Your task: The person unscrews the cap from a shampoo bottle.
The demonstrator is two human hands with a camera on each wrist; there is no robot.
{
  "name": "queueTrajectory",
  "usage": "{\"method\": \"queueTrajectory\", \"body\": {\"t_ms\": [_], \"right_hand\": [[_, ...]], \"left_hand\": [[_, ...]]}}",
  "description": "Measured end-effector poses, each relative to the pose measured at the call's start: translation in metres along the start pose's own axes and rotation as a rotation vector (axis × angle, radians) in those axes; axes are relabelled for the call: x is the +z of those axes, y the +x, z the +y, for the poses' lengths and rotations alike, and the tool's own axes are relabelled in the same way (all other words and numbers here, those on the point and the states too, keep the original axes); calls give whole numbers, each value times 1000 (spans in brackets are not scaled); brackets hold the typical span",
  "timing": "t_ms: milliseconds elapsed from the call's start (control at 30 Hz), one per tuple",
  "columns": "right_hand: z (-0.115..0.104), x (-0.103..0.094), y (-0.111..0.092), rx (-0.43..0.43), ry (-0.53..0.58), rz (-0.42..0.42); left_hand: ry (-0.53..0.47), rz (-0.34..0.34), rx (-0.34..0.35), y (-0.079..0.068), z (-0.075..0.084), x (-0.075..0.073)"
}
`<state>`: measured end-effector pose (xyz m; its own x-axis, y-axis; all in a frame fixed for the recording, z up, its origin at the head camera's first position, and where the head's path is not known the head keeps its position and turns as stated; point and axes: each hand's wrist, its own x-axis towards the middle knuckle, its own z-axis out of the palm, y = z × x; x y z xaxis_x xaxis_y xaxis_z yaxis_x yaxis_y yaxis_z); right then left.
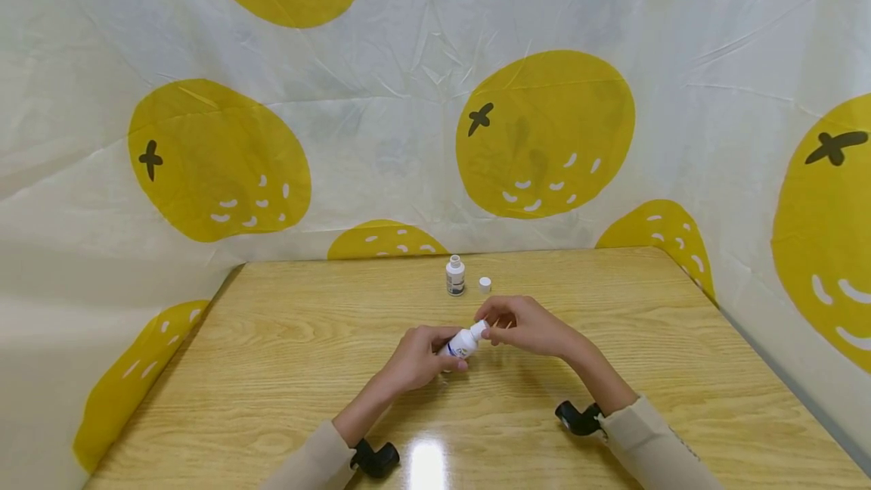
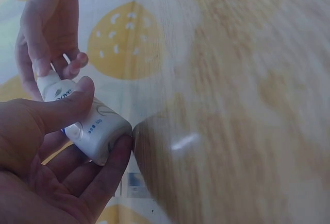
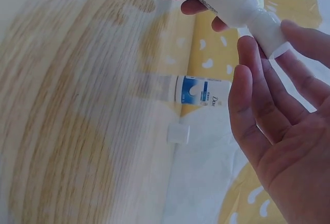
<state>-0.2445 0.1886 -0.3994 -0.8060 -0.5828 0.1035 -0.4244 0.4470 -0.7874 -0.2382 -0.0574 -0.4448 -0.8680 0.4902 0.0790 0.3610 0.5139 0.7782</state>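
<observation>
My left hand (image 1: 418, 358) grips a small white Dove bottle (image 1: 460, 346) round its body, tilted with its top toward the right. The thumb lies along the label and a finger is at the base in the left wrist view. My right hand (image 1: 520, 326) pinches the white cap (image 3: 269, 33) at the bottle's top between thumb and fingers. Behind them on the table stands a second white bottle (image 1: 455, 277), upright and uncapped, with a blue label (image 3: 195, 90) in the right wrist view. A loose white cap (image 1: 485, 284) rests just right of it.
The wooden table (image 1: 306, 324) reaches back to a pale curtain (image 1: 388, 150) printed with yellow fruit, which also hangs at both sides. Black wrist mounts (image 1: 376, 460) sit at the cuffs of both beige sleeves.
</observation>
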Motion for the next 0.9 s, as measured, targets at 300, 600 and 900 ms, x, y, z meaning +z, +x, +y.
{"method": "queueTrajectory", "body": {"t_ms": [300,600,900], "right_hand": [[1,0,0,38,21,-7],[3,0,-1,53,19,-16],[3,1,0,8,2,-9]], "left_hand": [[21,6,7,0,1,0],[26,6,10,0,1,0],[24,3,7,-1,1,0]]}}
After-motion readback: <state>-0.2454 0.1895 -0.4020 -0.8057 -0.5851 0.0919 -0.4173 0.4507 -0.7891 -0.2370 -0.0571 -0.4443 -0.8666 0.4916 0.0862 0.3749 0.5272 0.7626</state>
